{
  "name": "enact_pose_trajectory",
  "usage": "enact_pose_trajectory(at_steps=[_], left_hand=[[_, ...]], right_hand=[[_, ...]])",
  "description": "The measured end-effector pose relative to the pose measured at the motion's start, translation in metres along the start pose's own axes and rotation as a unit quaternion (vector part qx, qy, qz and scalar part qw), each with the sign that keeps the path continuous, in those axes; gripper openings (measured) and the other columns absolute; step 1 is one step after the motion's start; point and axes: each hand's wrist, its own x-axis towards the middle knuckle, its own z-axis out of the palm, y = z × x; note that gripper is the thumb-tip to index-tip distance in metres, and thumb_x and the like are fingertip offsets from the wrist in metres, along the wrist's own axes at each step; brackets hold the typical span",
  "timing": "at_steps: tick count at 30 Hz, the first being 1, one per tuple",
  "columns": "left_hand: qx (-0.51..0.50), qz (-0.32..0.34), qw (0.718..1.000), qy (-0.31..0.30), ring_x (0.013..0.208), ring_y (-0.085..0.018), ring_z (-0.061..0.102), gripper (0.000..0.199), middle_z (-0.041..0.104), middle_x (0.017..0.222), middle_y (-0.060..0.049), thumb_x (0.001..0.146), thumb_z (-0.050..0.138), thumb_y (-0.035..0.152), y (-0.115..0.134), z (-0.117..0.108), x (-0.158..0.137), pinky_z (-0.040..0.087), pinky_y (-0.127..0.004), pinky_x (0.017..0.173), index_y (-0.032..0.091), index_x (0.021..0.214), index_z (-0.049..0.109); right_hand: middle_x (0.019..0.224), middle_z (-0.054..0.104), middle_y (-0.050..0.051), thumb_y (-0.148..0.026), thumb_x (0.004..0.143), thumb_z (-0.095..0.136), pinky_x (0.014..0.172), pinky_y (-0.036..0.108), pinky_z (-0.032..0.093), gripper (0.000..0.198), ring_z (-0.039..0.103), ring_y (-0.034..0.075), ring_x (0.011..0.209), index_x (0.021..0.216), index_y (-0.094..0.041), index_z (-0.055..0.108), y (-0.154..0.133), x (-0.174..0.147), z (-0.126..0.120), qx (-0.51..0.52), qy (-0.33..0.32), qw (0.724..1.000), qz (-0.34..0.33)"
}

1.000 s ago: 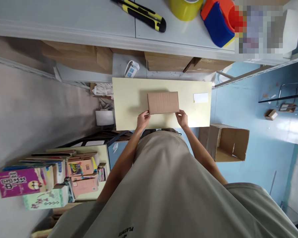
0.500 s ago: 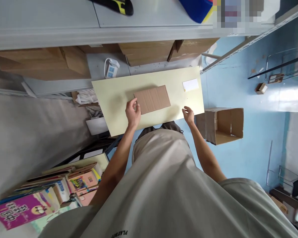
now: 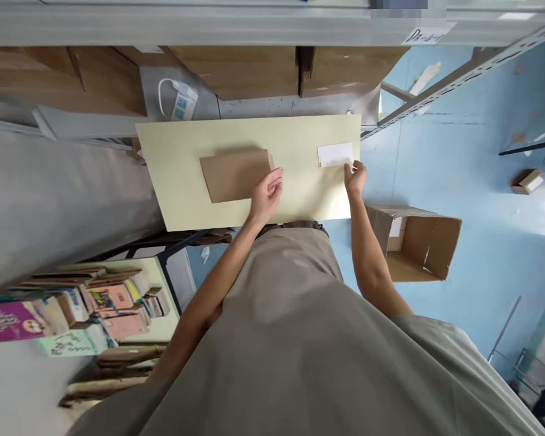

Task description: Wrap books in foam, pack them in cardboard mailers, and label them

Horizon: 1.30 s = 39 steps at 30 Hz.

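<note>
Smooth pale-yellow tabletop (image 3: 300, 194), blue floor right, grey metal shelf (image 3: 209, 27) beyond. Flat brown cardboard box (image 3: 234, 175) left of centre; left hand (image 3: 267, 195) at its right end, fingers loosely curled, contact unclear. Right hand (image 3: 355, 177): fingertips close together at white card's (image 3: 335, 155) near-right corner, can't tell if gripped.

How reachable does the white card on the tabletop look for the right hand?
Likely yes: the right hand is at the white card, by its near right corner, with nothing visible between; the cardboard box lies off left. Contact is unclear.
</note>
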Motion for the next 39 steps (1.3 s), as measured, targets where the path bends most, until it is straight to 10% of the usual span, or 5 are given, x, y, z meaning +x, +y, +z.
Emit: enact_pose_trajectory(at_steps=[16,26,32,39], left_hand=[[-0.057,-0.223,0.973,0.005,0.17,-0.039,0.063,0.074,0.06,0.183,-0.023,0.091,0.075,0.003,-0.041,0.148,0.117,0.053,-0.059,0.141,0.02,0.163,0.068],[-0.087,-0.29,0.946,0.114,0.136,-0.027,0.083,0.058,0.084,0.152,-0.02,0.093,0.081,0.016,-0.017,0.157,0.119,0.068,-0.041,0.114,0.015,0.151,0.076],[-0.069,-0.246,0.958,0.134,0.097,-0.022,0.084,0.027,0.09,0.108,-0.009,0.085,0.091,0.018,-0.013,0.162,0.124,0.069,-0.032,0.091,0.02,0.112,0.085],[-0.067,-0.226,0.963,0.128,0.112,-0.024,0.085,0.016,0.091,0.111,-0.009,0.093,0.09,0.027,0.0,0.143,0.125,0.069,-0.035,0.104,0.021,0.107,0.083]], right_hand=[[0.14,0.068,0.016,-0.034,0.118,0.062,0.121,0.047,0.061,0.03,0.076,0.024,0.11,0.14,-0.016,0.074,0.018,0.026,0.028,0.028,-0.048,0.998,-0.028],[0.133,0.076,0.015,-0.038,0.12,0.066,0.116,0.045,0.064,0.02,0.078,0.026,0.116,0.114,-0.02,0.073,-0.005,0.025,0.011,0.028,-0.051,0.997,0.042],[0.126,0.081,0.015,-0.039,0.121,0.06,0.109,0.045,0.065,0.027,0.08,0.028,0.113,0.112,-0.021,0.078,-0.003,0.018,0.007,0.036,-0.031,0.999,-0.016],[0.134,0.08,0.017,-0.048,0.127,0.053,0.116,0.048,0.064,0.039,0.078,0.031,0.128,0.117,-0.024,0.082,-0.031,-0.025,-0.002,0.038,-0.028,0.982,-0.183]])
